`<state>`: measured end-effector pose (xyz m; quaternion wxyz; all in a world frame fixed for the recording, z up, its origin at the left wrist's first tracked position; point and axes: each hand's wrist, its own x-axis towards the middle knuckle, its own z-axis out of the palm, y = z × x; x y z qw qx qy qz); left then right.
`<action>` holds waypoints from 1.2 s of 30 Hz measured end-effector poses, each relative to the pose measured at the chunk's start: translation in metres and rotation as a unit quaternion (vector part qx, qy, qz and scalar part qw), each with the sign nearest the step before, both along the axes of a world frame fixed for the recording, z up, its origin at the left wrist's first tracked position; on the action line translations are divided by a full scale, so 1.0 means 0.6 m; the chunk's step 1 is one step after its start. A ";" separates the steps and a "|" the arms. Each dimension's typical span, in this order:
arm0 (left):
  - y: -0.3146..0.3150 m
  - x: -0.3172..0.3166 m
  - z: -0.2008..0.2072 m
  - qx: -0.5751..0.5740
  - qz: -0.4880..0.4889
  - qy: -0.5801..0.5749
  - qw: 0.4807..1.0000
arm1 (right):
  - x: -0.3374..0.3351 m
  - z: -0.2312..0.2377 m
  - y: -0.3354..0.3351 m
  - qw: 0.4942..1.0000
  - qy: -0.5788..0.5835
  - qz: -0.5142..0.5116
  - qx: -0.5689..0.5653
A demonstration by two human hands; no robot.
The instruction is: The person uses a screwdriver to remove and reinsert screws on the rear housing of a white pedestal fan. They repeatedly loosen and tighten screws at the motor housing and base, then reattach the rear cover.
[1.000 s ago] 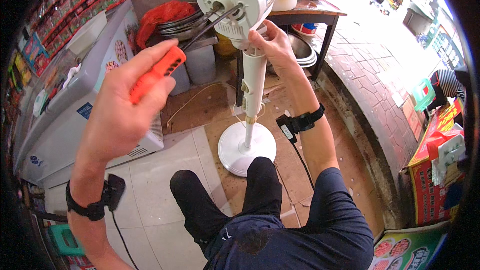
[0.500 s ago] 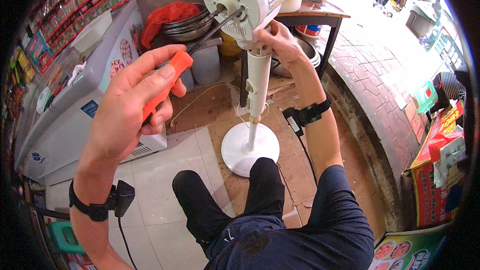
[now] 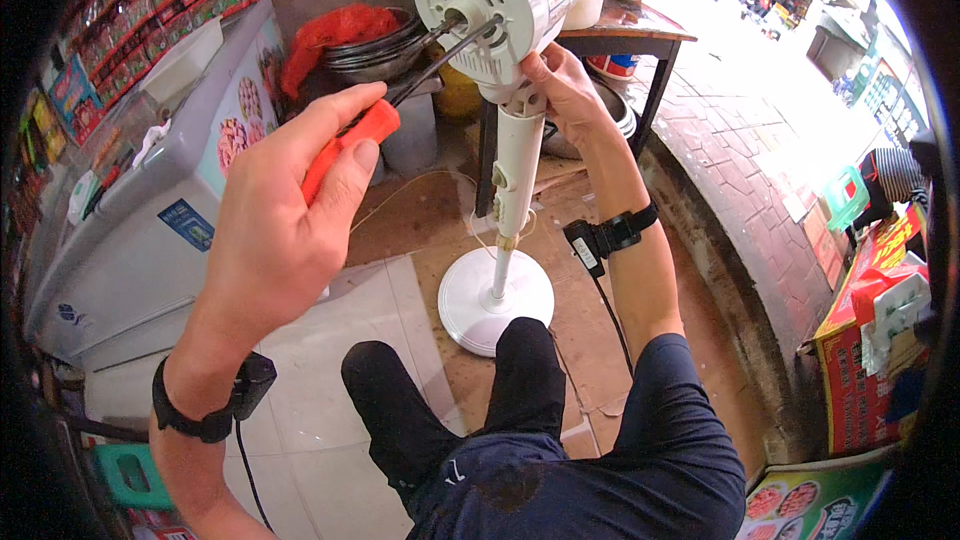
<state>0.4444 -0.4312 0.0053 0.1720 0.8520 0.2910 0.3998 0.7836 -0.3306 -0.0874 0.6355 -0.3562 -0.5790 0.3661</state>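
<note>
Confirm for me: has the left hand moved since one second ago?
Yes: the left hand, holding the orange-handled screwdriver, has shifted slightly rightward, judged against the freezer.

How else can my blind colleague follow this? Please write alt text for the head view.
The left hand holds an orange-handled screwdriver to the vented motor housing of a white pedestal fan, while the right hand steadies the housing's underside. A chest freezer stands at left.

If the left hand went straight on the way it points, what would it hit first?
Most likely the white fan motor housing: the orange-handled screwdriver in the left hand seems to reach its face, though depth is hard to judge.
</note>
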 end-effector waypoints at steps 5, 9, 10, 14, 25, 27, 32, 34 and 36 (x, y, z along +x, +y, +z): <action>-0.013 -0.008 0.014 -0.375 -0.073 -0.117 0.917 | -0.005 0.003 0.009 0.999 0.002 -0.018 0.049; 0.001 0.002 0.008 -0.152 -0.047 -0.034 0.987 | -0.001 0.000 0.014 0.997 -0.008 -0.025 0.077; 0.004 0.001 0.008 -0.096 -0.020 0.012 0.995 | 0.001 0.000 0.016 0.997 -0.010 -0.023 0.078; 0.011 0.001 0.007 -0.103 -0.039 -0.003 0.994 | 0.002 -0.003 0.018 0.997 0.000 -0.030 0.066; 0.009 0.009 -0.002 0.178 0.027 0.074 0.981 | -0.013 -0.001 0.010 0.994 0.014 -0.027 0.103; 0.009 0.006 -0.002 0.207 0.061 0.121 0.969 | -0.011 -0.003 0.010 0.995 0.008 -0.035 0.098; 0.003 0.002 0.000 0.241 0.103 0.197 0.945 | -0.009 0.001 0.008 0.996 0.003 -0.037 0.081; 0.005 0.006 0.002 0.229 0.104 0.197 0.948 | -0.010 0.001 0.006 0.997 -0.001 -0.045 0.062; 0.007 0.006 -0.001 0.229 0.080 0.159 0.957 | -0.009 -0.001 0.006 0.996 0.003 -0.057 0.064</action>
